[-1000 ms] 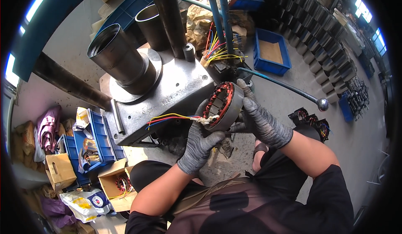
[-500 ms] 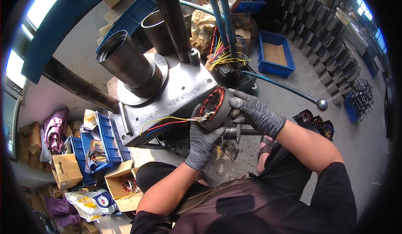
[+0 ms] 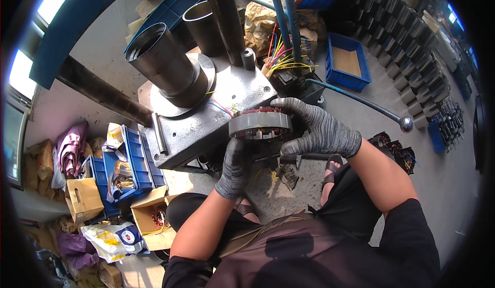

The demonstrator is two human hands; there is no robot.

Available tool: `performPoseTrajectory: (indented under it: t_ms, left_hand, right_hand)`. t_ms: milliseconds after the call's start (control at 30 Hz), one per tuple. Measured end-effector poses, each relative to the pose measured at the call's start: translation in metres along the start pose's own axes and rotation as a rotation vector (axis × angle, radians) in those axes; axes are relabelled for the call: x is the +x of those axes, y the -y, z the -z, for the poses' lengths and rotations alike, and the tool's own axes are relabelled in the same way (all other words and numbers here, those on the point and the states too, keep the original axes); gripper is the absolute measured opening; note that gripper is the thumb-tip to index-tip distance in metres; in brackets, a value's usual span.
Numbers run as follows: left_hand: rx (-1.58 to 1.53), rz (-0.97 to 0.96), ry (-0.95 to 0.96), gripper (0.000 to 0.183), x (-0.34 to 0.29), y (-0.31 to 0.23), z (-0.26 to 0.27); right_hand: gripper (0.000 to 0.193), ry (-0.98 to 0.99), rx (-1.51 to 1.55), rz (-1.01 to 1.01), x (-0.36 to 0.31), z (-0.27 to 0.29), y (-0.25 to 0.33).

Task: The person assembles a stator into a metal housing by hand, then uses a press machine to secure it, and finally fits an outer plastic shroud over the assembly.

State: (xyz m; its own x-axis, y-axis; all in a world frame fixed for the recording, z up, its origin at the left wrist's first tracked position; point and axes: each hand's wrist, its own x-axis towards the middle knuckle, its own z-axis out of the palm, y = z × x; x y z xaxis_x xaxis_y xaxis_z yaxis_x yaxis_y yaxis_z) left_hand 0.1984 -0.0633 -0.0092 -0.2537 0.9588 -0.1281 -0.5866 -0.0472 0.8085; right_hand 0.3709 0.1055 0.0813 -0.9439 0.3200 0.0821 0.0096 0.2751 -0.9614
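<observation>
In front of the press table I hold a motor stator (image 3: 259,123), a grey metal ring with red windings showing at its rims. Its yellow, red and blue lead wires (image 3: 221,107) trail toward the table at the far left. My gloved left hand (image 3: 233,168) grips it from below at the left, most fingers hidden behind it. Around its right side curves my gloved right hand (image 3: 325,131), fingers on the top edge and thumb low near the bottom edge. The steel press table (image 3: 227,93) lies just beyond the stator.
A dark steel cylinder (image 3: 167,66) stands on the table. A blue lever with a ball end (image 3: 406,123) reaches out at the right. Blue crates (image 3: 356,82), stacked metal sleeves (image 3: 397,46), more stators (image 3: 394,151) and a cardboard box (image 3: 147,226) surround me.
The stator has been tipped so its outer side now faces me, and its wires have swung to the far side. My right hand has shifted its hold, with the thumb spread lower.
</observation>
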Motion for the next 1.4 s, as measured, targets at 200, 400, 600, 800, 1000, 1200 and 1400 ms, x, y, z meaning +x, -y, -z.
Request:
performPoseTrajectory:
  t_ms: [200,400,600,800,1000,1200,1400]
  left_hand:
    - [-0.137,-0.023,-0.014,0.095,0.0,0.008,0.0]
    - [-0.157,0.029,-0.078,0.087,0.004,0.004,-0.007]
    - [0.028,-0.105,-0.128,0.053,0.018,0.0,-0.001]
    - [0.742,-0.522,-0.254,0.08,0.021,-0.009,0.003]
    - [1.228,-0.926,-0.139,0.076,0.029,-0.039,0.009]
    - [1.418,-1.022,-0.337,0.038,0.048,-0.056,0.031]
    - [1.443,-0.68,-0.525,0.035,0.068,-0.056,0.053]
  right_hand:
    - [0.069,-0.171,-0.262,0.192,-0.008,-0.013,-0.008]
    - [0.062,-0.268,-0.403,0.253,-0.011,-0.017,-0.011]
    - [0.056,-0.432,-0.518,0.347,-0.006,-0.016,-0.034]
    - [0.051,-0.341,-0.683,0.39,-0.004,-0.011,-0.029]
    - [0.057,-0.198,-0.865,0.62,0.013,-0.006,-0.042]
    - [0.085,-0.253,-0.584,0.22,0.051,-0.008,-0.045]
    - [0.055,-0.159,-0.539,-0.11,0.077,0.021,-0.076]
